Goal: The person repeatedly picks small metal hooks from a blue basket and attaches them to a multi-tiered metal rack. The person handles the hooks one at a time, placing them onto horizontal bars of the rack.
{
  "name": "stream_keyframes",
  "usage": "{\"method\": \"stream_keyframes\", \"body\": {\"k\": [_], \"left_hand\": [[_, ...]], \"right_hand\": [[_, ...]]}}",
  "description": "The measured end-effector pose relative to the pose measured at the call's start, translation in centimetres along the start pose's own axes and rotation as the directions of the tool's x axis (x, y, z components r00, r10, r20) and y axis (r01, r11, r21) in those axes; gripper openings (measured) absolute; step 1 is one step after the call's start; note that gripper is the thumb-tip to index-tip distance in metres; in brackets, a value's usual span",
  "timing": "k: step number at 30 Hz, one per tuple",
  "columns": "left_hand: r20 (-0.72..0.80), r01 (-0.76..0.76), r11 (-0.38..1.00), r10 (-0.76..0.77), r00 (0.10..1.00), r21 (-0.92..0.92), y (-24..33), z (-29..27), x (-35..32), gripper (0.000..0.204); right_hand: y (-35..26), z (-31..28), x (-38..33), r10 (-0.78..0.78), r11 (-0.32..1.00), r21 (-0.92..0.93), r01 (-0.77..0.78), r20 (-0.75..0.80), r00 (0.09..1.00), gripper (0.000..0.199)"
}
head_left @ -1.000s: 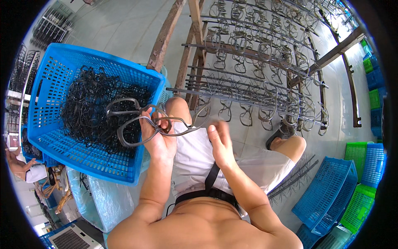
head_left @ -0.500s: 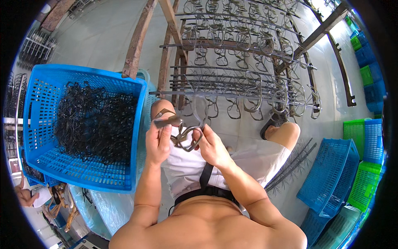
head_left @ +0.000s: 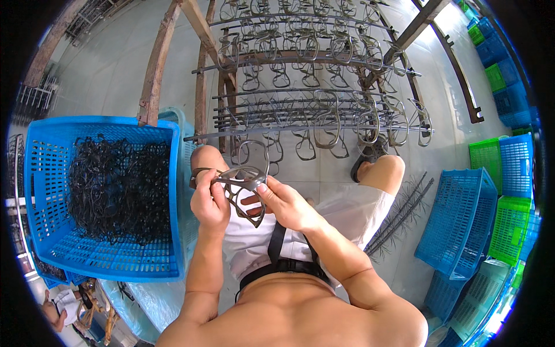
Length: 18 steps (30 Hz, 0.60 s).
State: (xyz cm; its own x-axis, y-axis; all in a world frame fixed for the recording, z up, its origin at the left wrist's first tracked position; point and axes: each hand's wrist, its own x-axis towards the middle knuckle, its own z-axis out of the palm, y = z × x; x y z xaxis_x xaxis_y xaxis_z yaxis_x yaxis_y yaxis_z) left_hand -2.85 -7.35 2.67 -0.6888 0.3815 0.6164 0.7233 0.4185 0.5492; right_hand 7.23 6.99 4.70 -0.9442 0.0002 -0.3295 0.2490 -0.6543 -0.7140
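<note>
Over my lap, both hands are closed on brownish-grey eyeglass frames (head_left: 252, 219). My left hand (head_left: 209, 202) grips their left side between thumb and fingers. My right hand (head_left: 292, 206) has its thumb on the rim's right side, with fingers partly behind the lower part. The rims overlap, so I cannot tell exactly how many frames are held. Just beyond my hands, a metal rod (head_left: 300, 128) carries several hanging eyeglass frames (head_left: 328, 124) in open outline. Left of my left hand, a blue plastic basket (head_left: 178, 191) holds a tangled heap of black eyeglass frames (head_left: 118, 191).
A wooden rack (head_left: 153, 75) with more loaded rods stands ahead. Thin spiky rods (head_left: 400, 217) lie on the floor at right. Blue crates (head_left: 448, 222) and green crates (head_left: 511, 228) stand farther right. At lower left is clear plastic sheeting (head_left: 133, 303); another person (head_left: 58, 309) is beyond it.
The held frames have turned, with one rim now standing upward and another hanging below. My right thumb has shifted onto the rim. The whole view has swung slightly, moving the rack leftward.
</note>
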Motion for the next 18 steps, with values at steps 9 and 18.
{"method": "stream_keyframes", "body": {"k": [9, 18], "left_hand": [[-0.144, 0.453, 0.836, -0.512, 0.847, -0.310, -2.8, -1.4, 0.7, 0.021], [0.481, 0.721, 0.222, -0.614, 0.626, -0.656, -0.5, -1.8, 0.9, 0.018]], "right_hand": [[-2.0, -1.7, -1.9, -0.208, 0.971, 0.071, 0.226, -0.207, 0.956, 0.038], [0.4, -4.3, 8.6, -0.636, 0.730, -0.436, 0.526, -0.714, 0.293, 0.031]]}}
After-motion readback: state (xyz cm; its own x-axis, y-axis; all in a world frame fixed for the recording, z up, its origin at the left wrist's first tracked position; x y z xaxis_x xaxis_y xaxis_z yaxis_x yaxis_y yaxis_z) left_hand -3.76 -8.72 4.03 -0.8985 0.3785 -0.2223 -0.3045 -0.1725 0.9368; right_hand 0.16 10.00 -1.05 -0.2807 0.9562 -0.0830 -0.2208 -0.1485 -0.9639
